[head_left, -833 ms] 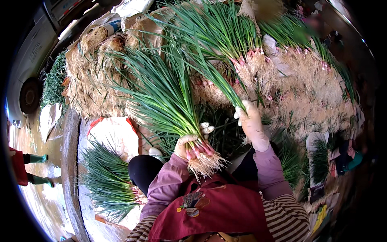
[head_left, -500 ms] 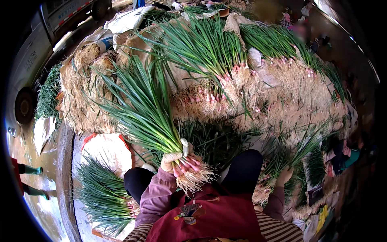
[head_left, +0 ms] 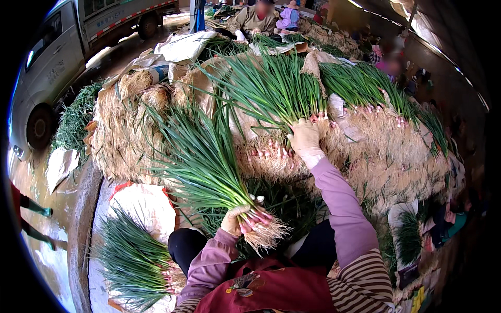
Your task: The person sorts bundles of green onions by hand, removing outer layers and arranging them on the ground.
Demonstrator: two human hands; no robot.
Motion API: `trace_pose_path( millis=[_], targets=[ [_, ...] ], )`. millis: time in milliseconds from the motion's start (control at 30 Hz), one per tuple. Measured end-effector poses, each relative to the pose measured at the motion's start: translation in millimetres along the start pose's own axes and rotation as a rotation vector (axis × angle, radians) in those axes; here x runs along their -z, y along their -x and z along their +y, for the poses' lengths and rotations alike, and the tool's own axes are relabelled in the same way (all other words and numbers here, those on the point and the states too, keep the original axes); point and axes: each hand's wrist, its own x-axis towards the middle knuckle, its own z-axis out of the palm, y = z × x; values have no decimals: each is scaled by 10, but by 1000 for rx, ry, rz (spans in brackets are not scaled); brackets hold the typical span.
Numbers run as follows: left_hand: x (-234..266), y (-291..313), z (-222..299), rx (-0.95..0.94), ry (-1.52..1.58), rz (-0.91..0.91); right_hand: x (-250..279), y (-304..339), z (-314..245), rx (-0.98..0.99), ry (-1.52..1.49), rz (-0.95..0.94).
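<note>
My left hand (head_left: pixel 236 221), gloved, is closed round the stems of a bunch of green garlic (head_left: pixel 216 169) just above its pink bulbs. The long leaves fan away toward the upper left, and pale roots hang toward my lap. My right hand (head_left: pixel 305 137), in a pale glove, reaches forward to the heap of green garlic (head_left: pixel 276 86). Its fingers close on stems at the bulb end, and the fingertips are partly hidden. Another bunch of green garlic (head_left: pixel 138 258) lies by my left side on a whitish sack.
Matted roots (head_left: pixel 386 141) cover the near side of the heap. A white sack (head_left: pixel 143 206) with red edging lies left of my knees. Loose leaves lie between my legs. A truck (head_left: pixel 62 68) stands at far left; a person (head_left: pixel 255 21) sits beyond the heap.
My right hand has gone from the plants low on the right to the heap ahead and grips stems there. My left hand still holds its bunch. The view has tilted up.
</note>
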Motion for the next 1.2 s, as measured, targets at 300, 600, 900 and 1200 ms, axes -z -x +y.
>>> trace_pose_path(
  millis=[300,600,900,1200],
  targets=[
    [-107,9,-62,-53,-77,-3,394,1299,-552,378,-750,-255],
    [-148,-15,-84,-128,12,85,125,87,175,-189,-210,33],
    [-126,65,-30,4,-16,64,320,1481,-624,-7,-973,-501],
    [-111,87,-49,53,-14,94,-265,1245,-909,-494,-1909,-648]
  ],
)
